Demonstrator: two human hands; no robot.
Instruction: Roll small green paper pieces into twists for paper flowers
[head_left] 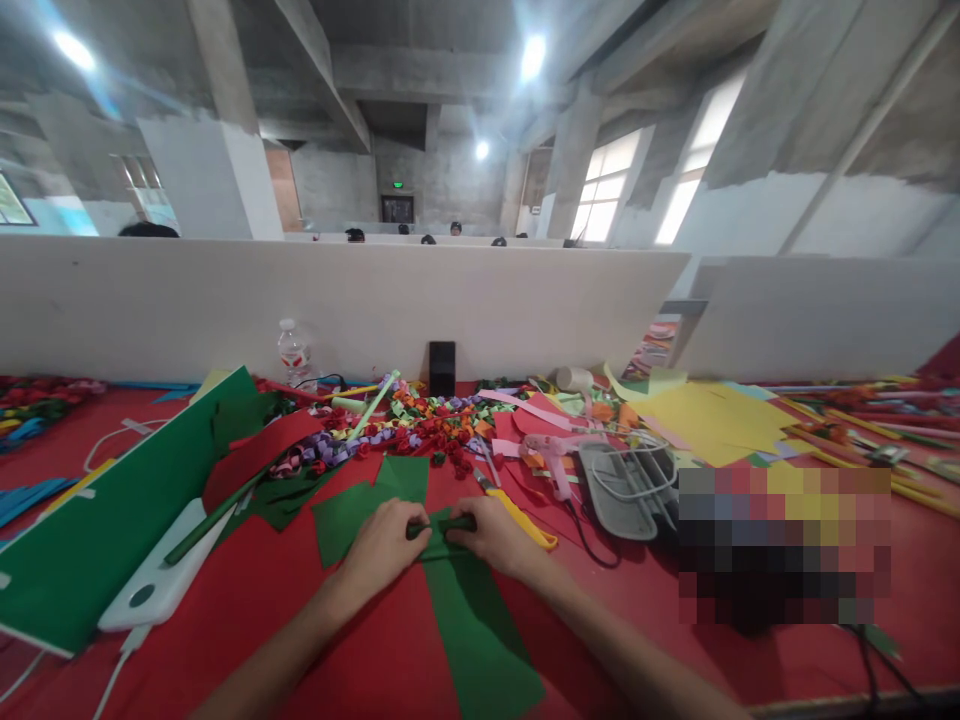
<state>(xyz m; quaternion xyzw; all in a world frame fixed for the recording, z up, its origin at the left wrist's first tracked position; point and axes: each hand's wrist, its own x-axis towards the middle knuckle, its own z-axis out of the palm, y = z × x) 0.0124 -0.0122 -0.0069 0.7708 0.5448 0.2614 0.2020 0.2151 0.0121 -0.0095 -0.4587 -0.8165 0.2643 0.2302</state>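
Note:
My left hand [384, 540] and my right hand [484, 535] are close together over the red tabletop, fingers pinched on a green paper [480, 630] whose far edge is rolled into a narrow tube. The rest of this sheet lies flat toward me. Beneath and beyond my left hand are more green paper pieces [337, 520]. Just right of my right hand rests a yellow-handled utility knife [521, 515]. Farther right is a pink glue gun [555, 460] with a dark cord.
A white power strip [161, 570] and a tilted green board [135, 495] stand left. Small paper flowers [435, 425] cover the back, near a phone [442, 368] and a bottle [292, 350]. A grey open case [619, 500] and yellow paper [712, 415] lie right. A white partition [337, 290] rises behind.

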